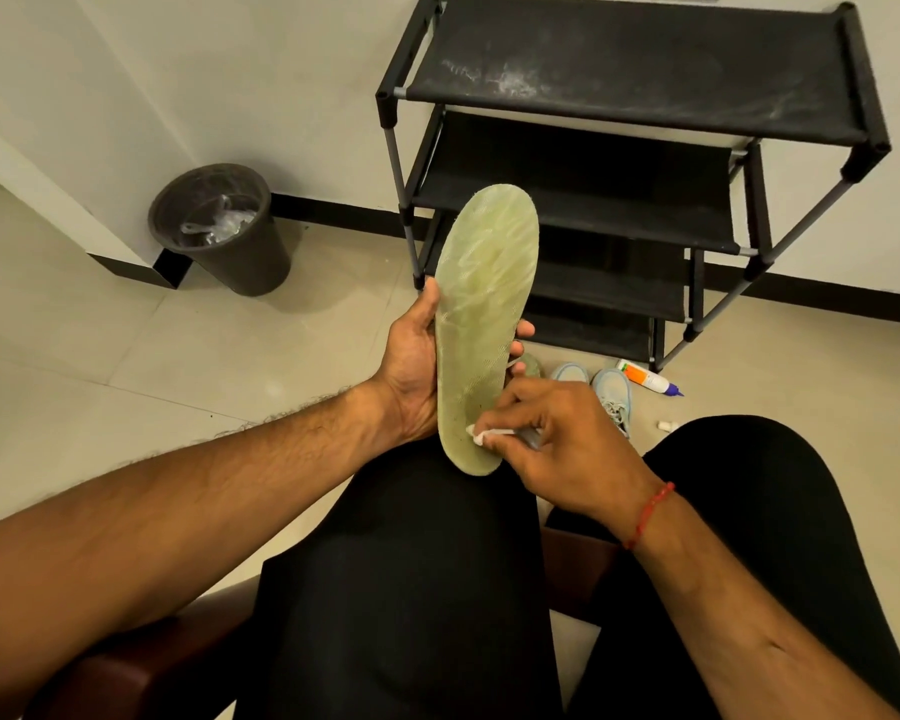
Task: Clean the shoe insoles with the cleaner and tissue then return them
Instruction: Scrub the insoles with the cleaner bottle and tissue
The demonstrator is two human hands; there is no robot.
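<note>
A pale green insole (481, 304) stands nearly upright above my knees, toe end up. My left hand (411, 366) grips its middle from the left, fingertips showing past its right edge. My right hand (557, 439) pinches a small white tissue (481, 434) and presses it against the heel end of the insole. On the floor beyond my hands sit two light blue shoes (611, 389), partly hidden by my right hand. The cleaner bottle (645, 377), white with an orange label and blue cap, lies on its side beside them.
A black shoe rack (635, 80) with dusty fabric shelves stands against the wall ahead. A dark waste bin (219, 231) with plastic inside sits at the left by the wall corner. A small white cap (665, 424) lies on the tiles. My legs in black trousers fill the foreground.
</note>
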